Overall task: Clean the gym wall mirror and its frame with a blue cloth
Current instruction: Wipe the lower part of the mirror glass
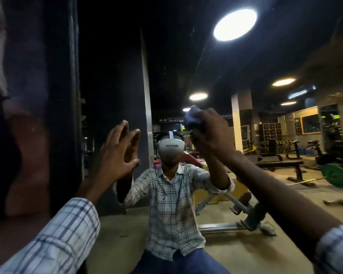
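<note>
Left hand (117, 155) fingers spread at nine o'clock; right hand (210, 133) grips the blue cloth (192, 117) at one o'clock.
My cloth sits bunched up by the mirror (236, 62); soft and light, I judge it wipes best wadded in my palm.

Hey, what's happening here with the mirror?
A person in a checked shirt is cleaning a gym wall mirror. Their right hand grips a bunched blue cloth up against the glass. The left hand is raised beside it, fingers spread, holding nothing. A bench and a barbell show in the reflection.
</note>
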Demonstrator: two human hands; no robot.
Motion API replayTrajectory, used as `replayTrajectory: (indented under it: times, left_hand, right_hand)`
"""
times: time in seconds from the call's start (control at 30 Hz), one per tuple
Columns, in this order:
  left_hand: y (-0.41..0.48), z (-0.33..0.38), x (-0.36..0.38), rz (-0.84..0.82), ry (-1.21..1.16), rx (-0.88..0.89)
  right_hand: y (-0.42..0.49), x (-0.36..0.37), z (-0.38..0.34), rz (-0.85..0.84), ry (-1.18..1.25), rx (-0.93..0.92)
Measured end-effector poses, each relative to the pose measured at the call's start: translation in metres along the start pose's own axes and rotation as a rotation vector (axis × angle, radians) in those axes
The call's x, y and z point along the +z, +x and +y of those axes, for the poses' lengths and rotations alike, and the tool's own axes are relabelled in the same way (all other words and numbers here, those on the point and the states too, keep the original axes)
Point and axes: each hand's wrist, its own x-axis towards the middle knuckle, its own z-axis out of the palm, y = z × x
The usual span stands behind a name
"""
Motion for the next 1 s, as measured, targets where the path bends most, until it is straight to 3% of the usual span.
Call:
replayTrajectory:
  times: [0.03, 0.07, 0.17, 0.2, 0.27, 0.37, 0.43, 0.5, 0.6, 0.63, 0.8, 0.83, 0.93, 1.0]
  left_hand:
    - [-0.002, 0.005, 0.003, 0.001, -0.006, -0.004]
    - [-0.005, 0.012, 0.007, -0.004, -0.003, 0.0]
    - [-0.011, 0.031, 0.021, -0.021, 0.025, 0.026]
    - [-0.013, 0.037, 0.024, -0.027, 0.03, 0.021]
    - [-0.014, 0.048, 0.028, -0.048, 0.038, 0.021]
    - [-0.012, 0.061, 0.025, -0.058, 0.062, 0.034]
    - [-0.008, 0.069, 0.023, -0.045, 0.057, 0.021]
    - [-0.006, 0.08, 0.024, -0.038, 0.041, -0.002]
    - [-0.012, 0.096, 0.034, -0.066, 0.03, -0.031]
    - [-0.014, 0.101, 0.038, -0.087, 0.025, -0.041]
    - [-0.017, 0.111, 0.053, -0.122, 0.03, -0.081]
    - [-0.016, 0.114, 0.056, -0.107, 0.03, -0.094]
    - [-0.012, 0.124, 0.064, -0.053, 0.032, -0.094]
    - [-0.005, 0.131, 0.067, -0.021, 0.033, -0.069]
  right_hand:
    - [-0.004, -0.001, 0.005, 0.081, 0.04, 0.052]
    - [-0.013, 0.003, 0.007, 0.028, 0.061, 0.017]
    - [-0.056, 0.011, -0.006, -0.605, 0.082, -0.437]
    - [-0.062, 0.005, -0.002, -0.726, 0.027, -0.549]
    - [-0.049, -0.014, 0.022, -0.625, -0.013, -0.494]
    - [-0.02, -0.052, 0.065, -0.11, 0.048, -0.106]
    - [-0.02, -0.055, 0.08, 0.07, 0.072, 0.042]
    - [-0.038, -0.036, 0.07, -0.085, 0.091, -0.058]
    - [-0.071, -0.013, 0.04, -0.635, 0.055, -0.452]
    - [-0.067, -0.013, 0.041, -0.682, 0.031, -0.502]
    - [-0.033, -0.036, 0.084, -0.116, 0.06, -0.05]
    - [-0.036, -0.038, 0.087, -0.126, 0.089, -0.065]
    - [-0.05, -0.044, 0.091, -0.468, 0.113, -0.319]
    - [-0.037, -0.056, 0.108, -0.44, 0.094, -0.294]
